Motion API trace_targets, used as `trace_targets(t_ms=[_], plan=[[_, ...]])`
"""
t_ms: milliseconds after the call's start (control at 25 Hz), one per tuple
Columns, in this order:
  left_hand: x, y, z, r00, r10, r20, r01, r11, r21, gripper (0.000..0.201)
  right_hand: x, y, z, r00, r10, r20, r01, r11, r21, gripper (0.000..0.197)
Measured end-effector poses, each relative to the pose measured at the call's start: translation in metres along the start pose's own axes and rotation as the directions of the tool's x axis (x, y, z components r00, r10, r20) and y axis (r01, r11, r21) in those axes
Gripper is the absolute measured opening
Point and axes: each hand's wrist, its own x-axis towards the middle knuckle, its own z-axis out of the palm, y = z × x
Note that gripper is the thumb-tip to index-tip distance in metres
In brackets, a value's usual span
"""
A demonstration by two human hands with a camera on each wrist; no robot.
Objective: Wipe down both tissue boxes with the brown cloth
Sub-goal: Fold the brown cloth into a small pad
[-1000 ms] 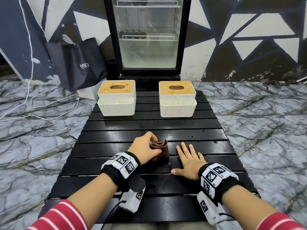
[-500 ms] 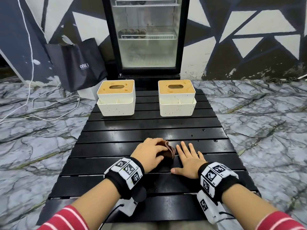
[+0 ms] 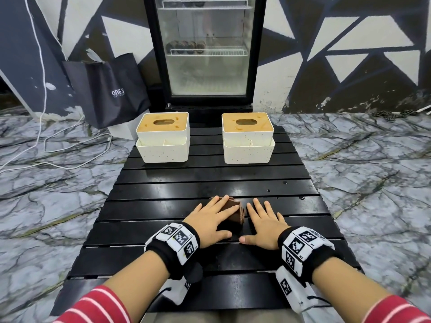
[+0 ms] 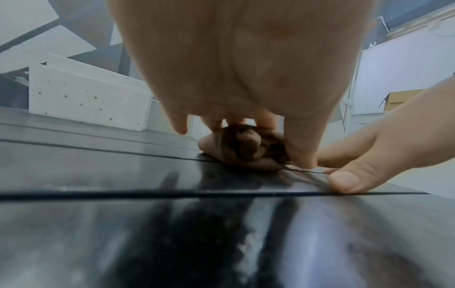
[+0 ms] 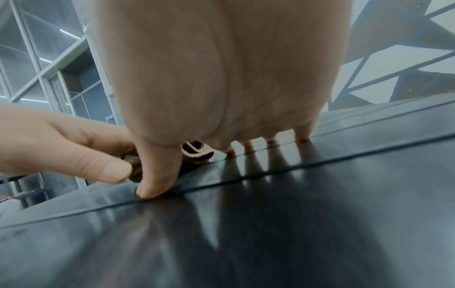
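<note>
Two white speckled tissue boxes with tan slotted lids stand at the far end of the black slatted table [image 3: 210, 178]: the left box [image 3: 162, 138] and the right box [image 3: 247, 138]. The crumpled brown cloth [image 3: 234, 214] lies on the table near me. My left hand [image 3: 215, 220] rests on it with straight fingers pressing down; the left wrist view shows the cloth [image 4: 246, 152] bunched under the fingertips. Just right of the cloth, my right hand [image 3: 263, 220] lies flat on the slats with fingers spread, holding nothing. The right wrist view catches the cloth [image 5: 197, 152] between both thumbs.
A glass-door fridge [image 3: 207, 50] stands behind the table, and a black bag [image 3: 109, 89] leans on the wall to its left. White cables [image 3: 70, 145] trail over the marble floor at left. Bare slats separate the hands from the boxes.
My left hand, which gripped the cloth with curled fingers, has flattened out on top of it and shifted slightly right. The right hand has stayed flat on the table.
</note>
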Motion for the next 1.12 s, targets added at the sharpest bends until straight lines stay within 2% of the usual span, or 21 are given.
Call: trace_targets(t_ms=[80,160,200,240,280,320,400,480,520,640,760,840,960,1120], plan=[[-0.003,-0.005,-0.005,0.999,-0.008,-0.038,0.007,0.999,-0.036,0.074,0.0,-0.001,-0.01,1.0,0.002,-0.009,-0.002,0.998,0.056,0.089],[-0.007,-0.014,-0.01,0.995,-0.06,-0.083,0.056,0.997,-0.048,0.076,0.002,-0.005,-0.025,0.991,-0.032,-0.13,0.048,0.991,0.123,0.08],[-0.01,-0.021,-0.011,0.991,-0.102,-0.09,0.099,0.994,-0.039,0.075,0.003,-0.009,-0.031,0.964,-0.083,-0.253,0.125,0.98,0.153,0.071],[-0.012,-0.028,-0.012,0.985,-0.148,-0.084,0.147,0.989,-0.021,0.074,0.004,-0.015,-0.036,0.912,-0.154,-0.381,0.232,0.958,0.167,0.061],[-0.015,-0.035,-0.012,0.978,-0.195,-0.07,0.195,0.981,-0.004,0.074,0.005,-0.024,-0.04,0.858,-0.232,-0.459,0.333,0.931,0.151,0.051],[-0.017,-0.041,-0.011,0.971,-0.233,-0.049,0.234,0.972,0.009,0.076,0.007,-0.033,-0.041,0.826,-0.314,-0.467,0.405,0.908,0.105,0.045],[-0.02,-0.048,-0.006,0.961,-0.276,0.005,0.276,0.961,0.022,0.082,0.013,-0.049,-0.034,0.83,-0.441,-0.342,0.468,0.884,-0.004,0.041],[-0.022,-0.051,0.0,0.956,-0.29,0.047,0.289,0.957,0.019,0.085,0.02,-0.055,-0.024,0.871,-0.455,-0.185,0.448,0.89,-0.081,0.039],[-0.023,-0.053,0.002,0.955,-0.292,0.054,0.292,0.956,0.016,0.086,0.023,-0.056,-0.02,0.888,-0.434,-0.152,0.427,0.901,-0.083,0.038],[-0.023,-0.055,0.004,0.956,-0.288,0.056,0.288,0.958,0.006,0.085,0.024,-0.059,-0.016,0.92,-0.351,-0.175,0.345,0.936,-0.065,0.034],[-0.022,-0.055,0.005,0.957,-0.284,0.062,0.284,0.959,0.001,0.084,0.025,-0.064,-0.018,0.929,-0.305,-0.207,0.292,0.952,-0.092,0.038],[-0.021,-0.055,0.006,0.957,-0.284,0.059,0.285,0.958,-0.01,0.084,0.027,-0.063,-0.02,0.932,-0.318,-0.175,0.304,0.947,-0.101,0.043],[-0.022,-0.056,0.006,0.956,-0.287,0.065,0.289,0.957,-0.022,0.084,0.032,-0.058,-0.018,0.936,-0.348,-0.061,0.343,0.936,-0.072,0.054],[-0.023,-0.054,0.005,0.953,-0.294,0.07,0.296,0.955,-0.022,0.084,0.027,-0.056,-0.012,0.94,-0.313,-0.132,0.303,0.949,-0.09,0.052]])
